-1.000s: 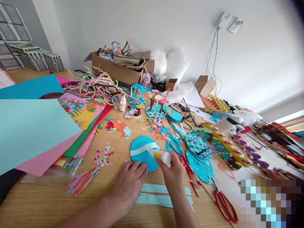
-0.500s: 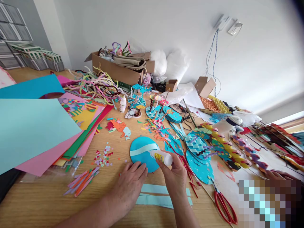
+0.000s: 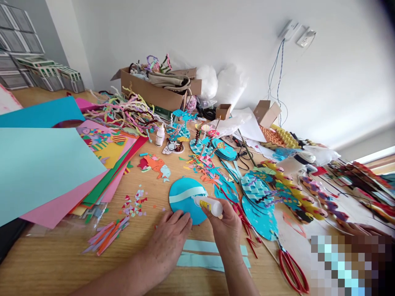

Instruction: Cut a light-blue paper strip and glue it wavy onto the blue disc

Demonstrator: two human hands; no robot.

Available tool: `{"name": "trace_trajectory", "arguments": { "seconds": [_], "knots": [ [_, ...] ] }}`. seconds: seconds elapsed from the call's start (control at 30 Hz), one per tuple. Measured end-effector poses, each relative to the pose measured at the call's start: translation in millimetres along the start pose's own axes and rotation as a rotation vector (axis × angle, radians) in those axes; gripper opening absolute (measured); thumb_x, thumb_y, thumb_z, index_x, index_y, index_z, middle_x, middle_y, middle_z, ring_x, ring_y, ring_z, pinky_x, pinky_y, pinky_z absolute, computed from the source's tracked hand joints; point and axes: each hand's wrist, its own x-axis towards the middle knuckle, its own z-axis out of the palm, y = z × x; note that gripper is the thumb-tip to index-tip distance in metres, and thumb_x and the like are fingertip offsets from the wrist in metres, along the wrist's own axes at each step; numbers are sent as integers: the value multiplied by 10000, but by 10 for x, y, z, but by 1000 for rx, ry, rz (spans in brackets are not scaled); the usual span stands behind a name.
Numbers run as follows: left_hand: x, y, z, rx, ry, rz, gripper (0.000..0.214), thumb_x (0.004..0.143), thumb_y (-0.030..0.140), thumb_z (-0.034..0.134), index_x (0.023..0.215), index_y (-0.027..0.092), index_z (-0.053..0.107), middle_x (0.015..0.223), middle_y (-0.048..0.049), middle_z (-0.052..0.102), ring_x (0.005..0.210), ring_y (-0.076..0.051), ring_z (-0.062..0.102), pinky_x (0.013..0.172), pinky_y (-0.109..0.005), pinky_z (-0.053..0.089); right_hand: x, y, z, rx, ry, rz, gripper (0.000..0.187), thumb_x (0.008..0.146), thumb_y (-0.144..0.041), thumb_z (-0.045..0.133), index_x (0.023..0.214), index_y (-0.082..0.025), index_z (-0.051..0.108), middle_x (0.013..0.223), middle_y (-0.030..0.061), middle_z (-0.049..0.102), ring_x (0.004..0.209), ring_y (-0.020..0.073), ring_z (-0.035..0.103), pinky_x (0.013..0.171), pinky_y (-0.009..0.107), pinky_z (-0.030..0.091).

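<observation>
A round blue disc [image 3: 179, 211] lies on the table with a pale blue paper strip [image 3: 185, 194] curving across it. My left hand [image 3: 173, 230] rests flat, its fingertips on the disc's lower edge. In my right hand [image 3: 226, 224] is a white glue bottle [image 3: 212, 205] with a yellow label, tilted so its nozzle points left, low over the disc just below the strip. Whether the tip touches the surface I cannot tell. Several pale blue strips [image 3: 200, 260] lie below the disc, partly behind my right forearm.
Red-handled scissors [image 3: 291, 267] lie at the lower right. Coloured sheets [image 3: 46, 172] are stacked on the left. Woven blue discs [image 3: 254, 187] and paper scraps sit beyond my right hand. A cardboard box [image 3: 148, 88] stands at the back. Another person's hand [image 3: 358, 228] is at the right edge.
The glue bottle and my right hand have shifted very slightly left along the strip. My left hand and the disc stay in place.
</observation>
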Motion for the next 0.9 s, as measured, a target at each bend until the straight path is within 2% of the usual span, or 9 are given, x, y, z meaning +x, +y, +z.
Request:
{"name": "trace_trajectory", "arguments": {
  "seconds": [0.4,0.9],
  "knots": [
    [3,2,38,17,16,1,338,882,101,371,1178,152,526,1237,-67,564,1122,-233,465,897,-392,361,-38,-4,4,68,-25,68,271,655,-381,679,855,-205,628,834,34,675,752,199,606,676,302,489],
    [5,-10,56,4,14,-1,335,878,108,390,1179,162,526,1246,-66,558,1132,-233,462,914,-395,356,-50,5,-17,88,-43,87,295,653,-383,686,874,-198,624,844,41,674,760,203,606,667,300,483]
  ]
}}
